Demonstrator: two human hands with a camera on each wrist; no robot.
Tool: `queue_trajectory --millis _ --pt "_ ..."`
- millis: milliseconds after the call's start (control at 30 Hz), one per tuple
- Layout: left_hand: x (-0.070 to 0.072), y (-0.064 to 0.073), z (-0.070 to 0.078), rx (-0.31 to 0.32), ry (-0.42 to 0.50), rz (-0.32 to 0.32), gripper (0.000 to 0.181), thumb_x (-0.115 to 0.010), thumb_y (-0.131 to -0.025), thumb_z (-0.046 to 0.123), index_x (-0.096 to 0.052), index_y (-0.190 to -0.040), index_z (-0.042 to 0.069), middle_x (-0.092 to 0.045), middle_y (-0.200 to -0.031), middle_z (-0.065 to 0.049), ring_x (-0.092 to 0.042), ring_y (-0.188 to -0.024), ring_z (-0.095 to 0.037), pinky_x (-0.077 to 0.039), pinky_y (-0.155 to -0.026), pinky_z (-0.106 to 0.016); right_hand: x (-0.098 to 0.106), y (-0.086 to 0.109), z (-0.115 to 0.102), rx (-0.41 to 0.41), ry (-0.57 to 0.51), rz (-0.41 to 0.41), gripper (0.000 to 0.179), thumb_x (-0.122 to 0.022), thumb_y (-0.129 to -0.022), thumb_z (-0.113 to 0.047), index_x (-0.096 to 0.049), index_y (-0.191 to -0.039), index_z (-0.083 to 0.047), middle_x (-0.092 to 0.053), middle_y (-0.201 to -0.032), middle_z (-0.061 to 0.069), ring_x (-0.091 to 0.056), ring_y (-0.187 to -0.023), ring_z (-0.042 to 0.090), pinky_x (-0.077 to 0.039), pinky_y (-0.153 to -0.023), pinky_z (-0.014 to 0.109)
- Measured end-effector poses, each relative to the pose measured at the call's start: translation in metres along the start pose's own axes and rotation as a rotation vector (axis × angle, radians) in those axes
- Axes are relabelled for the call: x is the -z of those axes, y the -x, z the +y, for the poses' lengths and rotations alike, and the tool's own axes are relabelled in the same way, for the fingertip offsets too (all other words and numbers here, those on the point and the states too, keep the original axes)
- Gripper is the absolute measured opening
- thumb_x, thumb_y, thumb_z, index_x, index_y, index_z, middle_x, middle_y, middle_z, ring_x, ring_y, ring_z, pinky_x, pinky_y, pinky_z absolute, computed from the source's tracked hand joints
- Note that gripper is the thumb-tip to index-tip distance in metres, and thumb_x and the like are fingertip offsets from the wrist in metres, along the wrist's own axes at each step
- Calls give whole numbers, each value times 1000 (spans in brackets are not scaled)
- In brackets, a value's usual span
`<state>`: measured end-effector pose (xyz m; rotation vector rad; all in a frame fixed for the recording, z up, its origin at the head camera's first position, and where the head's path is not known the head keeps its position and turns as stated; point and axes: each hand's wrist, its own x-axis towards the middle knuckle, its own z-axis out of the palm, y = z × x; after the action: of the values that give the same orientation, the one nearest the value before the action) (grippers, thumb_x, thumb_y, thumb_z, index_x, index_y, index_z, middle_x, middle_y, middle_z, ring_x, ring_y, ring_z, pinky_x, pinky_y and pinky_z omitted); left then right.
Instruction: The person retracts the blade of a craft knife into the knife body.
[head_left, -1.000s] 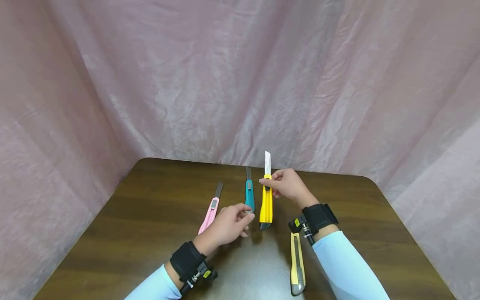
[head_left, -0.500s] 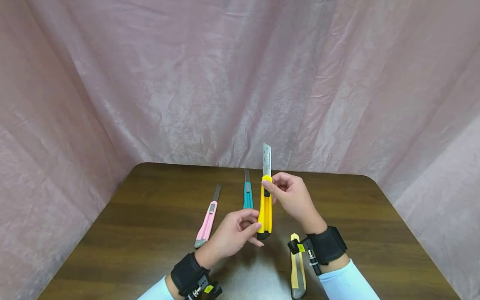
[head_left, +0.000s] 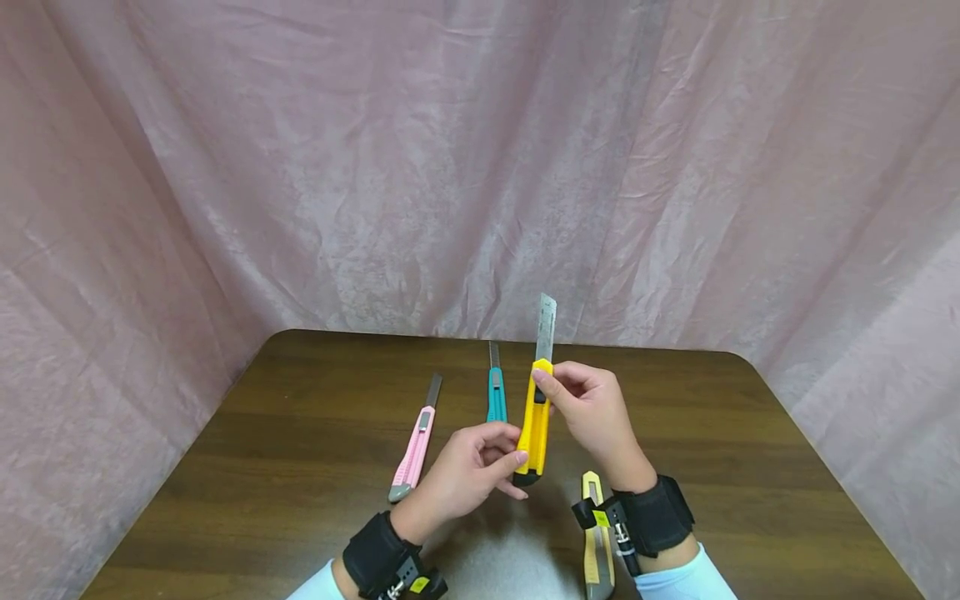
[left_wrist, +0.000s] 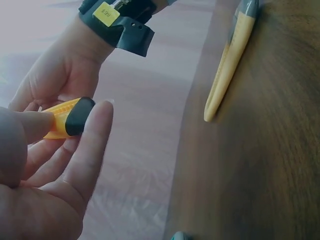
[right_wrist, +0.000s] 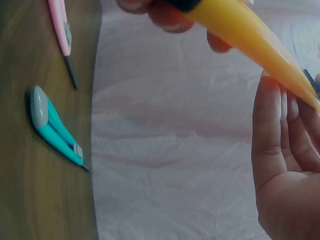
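Note:
A yellow utility knife with a black end cap is held upright above the table, its top tilted slightly right and its blade extended. My right hand pinches it near the black slider, just below the blade. At the lower end, my left hand holds the body between thumb and fingers. In the left wrist view the end cap lies by a fingertip. The right wrist view shows the yellow body spanning both hands.
On the brown table lie a pink utility knife at left and a teal one behind my left hand, both with blades out. A pale yellow knife lies near my right wrist. A pink curtain hangs behind the table.
My left hand has moved right and taken hold of the yellow knife's lower end. The knife's top has tilted right, and my right hand has come slightly nearer.

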<state>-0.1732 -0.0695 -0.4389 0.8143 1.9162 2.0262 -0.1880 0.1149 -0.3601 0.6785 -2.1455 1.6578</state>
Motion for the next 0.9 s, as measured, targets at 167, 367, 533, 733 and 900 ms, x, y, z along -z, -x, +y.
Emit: queue_trajectory --millis 167,367,533,733,900 --pt "-2 0 -3 -35 1 10 20 -61 -91 1 -59 -110 7 -61 -93 -13 -64 -80 -30 -55 -58 -55 -1 1 -1 -26 -31 18 8 -63 -91 -6 -68 -87 0 -60 -72 18 -53 -60 24 -54 -53 24" --pt "-3 0 0 -59 -18 17 20 -59 -91 -3 -59 -110 4 -61 -93 -15 -64 -78 -32 -57 -57 -49 -3 0 0 -38 -43 33 8 -65 -90 -5 -69 -88 1 -62 -73 15 -55 -61 26 -56 -54 25" --pt "-6 4 16 -68 -25 16 19 -57 -91 -7 -58 -110 -1 -59 -93 -21 -62 -79 -39 -57 -57 -50 -4 0 0 -38 -46 32 9 -65 -90 -6 -69 -87 1 -62 -74 16 -56 -62 25 -57 -56 29" --pt "-8 5 26 -78 -17 7 19 -58 -90 -7 -58 -109 -3 -59 -93 -22 -61 -81 -42 -56 -58 -53 -2 0 0 -9 -33 38 11 -64 -91 -6 -69 -83 -1 -62 -71 12 -55 -60 24 -56 -55 26" --pt "-8 5 25 -81 -21 5 20 -58 -90 -8 -58 -109 -3 -59 -91 -22 -60 -81 -45 -56 -57 -53 -2 0 0 -3 -37 33 11 -64 -90 -5 -68 -81 -1 -61 -70 12 -53 -59 29 -55 -53 25"
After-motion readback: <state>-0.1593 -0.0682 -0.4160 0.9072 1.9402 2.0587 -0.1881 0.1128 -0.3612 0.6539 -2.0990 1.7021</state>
